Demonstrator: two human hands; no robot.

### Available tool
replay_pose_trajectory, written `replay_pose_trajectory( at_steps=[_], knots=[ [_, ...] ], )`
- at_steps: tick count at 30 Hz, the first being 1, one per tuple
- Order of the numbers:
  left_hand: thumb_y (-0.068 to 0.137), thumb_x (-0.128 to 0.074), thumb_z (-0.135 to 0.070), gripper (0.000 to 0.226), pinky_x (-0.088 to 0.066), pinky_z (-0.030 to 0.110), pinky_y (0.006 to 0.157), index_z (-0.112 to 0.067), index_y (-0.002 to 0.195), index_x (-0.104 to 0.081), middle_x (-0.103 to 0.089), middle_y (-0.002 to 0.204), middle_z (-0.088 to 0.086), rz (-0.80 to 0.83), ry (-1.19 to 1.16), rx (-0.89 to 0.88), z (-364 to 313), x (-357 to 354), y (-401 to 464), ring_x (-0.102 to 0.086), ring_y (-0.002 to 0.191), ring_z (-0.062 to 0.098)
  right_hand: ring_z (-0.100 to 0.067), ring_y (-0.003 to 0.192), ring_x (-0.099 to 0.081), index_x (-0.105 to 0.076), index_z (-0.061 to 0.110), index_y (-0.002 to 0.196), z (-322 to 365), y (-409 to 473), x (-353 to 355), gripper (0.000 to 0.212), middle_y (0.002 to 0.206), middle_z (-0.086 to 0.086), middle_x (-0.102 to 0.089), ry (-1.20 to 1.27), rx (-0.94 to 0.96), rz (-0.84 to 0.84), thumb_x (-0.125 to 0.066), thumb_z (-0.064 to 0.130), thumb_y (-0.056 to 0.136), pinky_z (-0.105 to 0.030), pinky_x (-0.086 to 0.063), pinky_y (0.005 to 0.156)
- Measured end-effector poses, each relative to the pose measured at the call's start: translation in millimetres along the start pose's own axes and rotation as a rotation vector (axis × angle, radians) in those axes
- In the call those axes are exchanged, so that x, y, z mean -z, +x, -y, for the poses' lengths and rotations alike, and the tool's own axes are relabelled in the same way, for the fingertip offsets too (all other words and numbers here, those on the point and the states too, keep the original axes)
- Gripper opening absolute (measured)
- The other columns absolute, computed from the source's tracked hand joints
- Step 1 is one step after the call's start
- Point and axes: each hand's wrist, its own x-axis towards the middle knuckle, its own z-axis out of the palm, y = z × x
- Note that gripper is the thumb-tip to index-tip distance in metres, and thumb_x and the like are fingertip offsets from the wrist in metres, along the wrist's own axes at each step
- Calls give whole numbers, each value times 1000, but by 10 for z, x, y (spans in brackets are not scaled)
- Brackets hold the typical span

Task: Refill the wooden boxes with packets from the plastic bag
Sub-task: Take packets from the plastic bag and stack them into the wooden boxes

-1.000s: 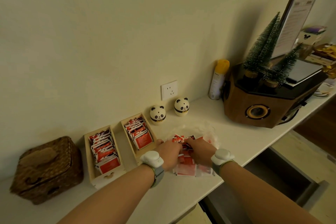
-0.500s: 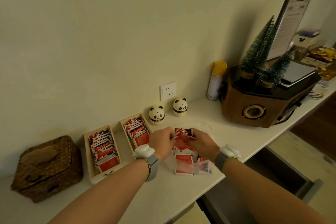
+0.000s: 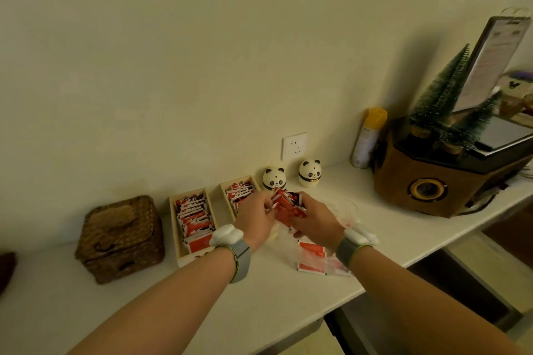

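Lifted clear of the plastic bag (image 3: pixel 343 210) since a second ago, a bunch of red packets (image 3: pixel 288 204) now sits gripped between the left hand (image 3: pixel 255 217) and right hand (image 3: pixel 315 220), just beside the nearer-right wooden box (image 3: pixel 223 189). Loose packets (image 3: pixel 311 259) lie nearest on the bench (image 3: pixel 259 311). Squaring the bunch edge-on before lowering it should help it slot behind the rows already standing. Beyond, the left box (image 3: pixel 173 216) looks nearly full.

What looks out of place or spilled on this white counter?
A few red packets lie loose near the counter's front edge, partly under crumpled clear plastic bag, outside both wooden boxes. Nothing looks damaged.
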Motion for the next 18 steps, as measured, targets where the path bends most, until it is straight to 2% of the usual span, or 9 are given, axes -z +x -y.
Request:
replay_pose_trajectory(
  at_steps=[2,3,5,7,9,14,16,18],
  knots=[
    [84,-67,-16,13,-47,33,70,-14,88,-55,-57,96,3,-31,-29,9,93,128,-59,-58,84,21,-14,72,-64,-53,20,122,84,1,-106,43,95,-2,-66,-32,29,26,-69,35,85,-31,-60,63],
    [84,-67,-15,18,-48,30,76,-14,98,-54,-54,104,1,-36,-44,18,141,197,-92,-57,87,18,-13,72,-64,-53,19,121,125,5,-161,42,95,-1,-66,-51,43,44,-68,36,85,-30,-60,62],
    [86,-67,-12,43,-44,23,87,-16,123,-47,-49,122,1,-10,-82,34,246,363,-193,-56,99,13,-13,74,-63,-53,18,120,219,7,-302,41,94,0,-65,-101,56,92,-66,39,86,-30,-60,63],
    [86,-67,-10,60,-42,22,95,-21,137,-38,-50,134,1,32,-115,37,334,549,-318,-55,115,15,-12,75,-64,-52,20,121,304,-8,-477,41,96,2,-64,-151,81,145,-64,38,87,-28,-60,62],
    [85,-68,-11,62,-42,22,95,-24,138,-39,-55,131,-2,69,-127,29,415,739,-478,-55,118,12,-14,76,-64,-54,18,121,378,-36,-677,40,99,-1,-64,-183,135,174,-65,36,87,-30,-60,61],
    [80,-72,-12,44,-45,17,81,-17,121,-55,-65,111,0,36,-127,117,772,1185,-1018,-61,103,14,-18,75,-67,-58,20,116,581,-196,-1312,40,92,-1,-68,-263,239,277,-69,41,84,-31,-60,60],
    [80,-72,-14,39,-47,18,77,-20,115,-55,-64,105,-3,16,-108,166,957,1300,-1229,-61,97,13,-17,77,-65,-57,22,116,639,-294,-1553,39,92,3,-66,-302,274,313,-68,42,84,-30,-60,67],
    [81,-72,-19,35,-51,28,78,-20,110,-54,-62,100,-3,8,-72,233,1158,1417,-1501,-61,93,16,-14,84,-62,-55,22,119,680,-416,-1852,38,95,5,-64,-375,307,354,-67,36,86,-30,-56,79]
  ],
)
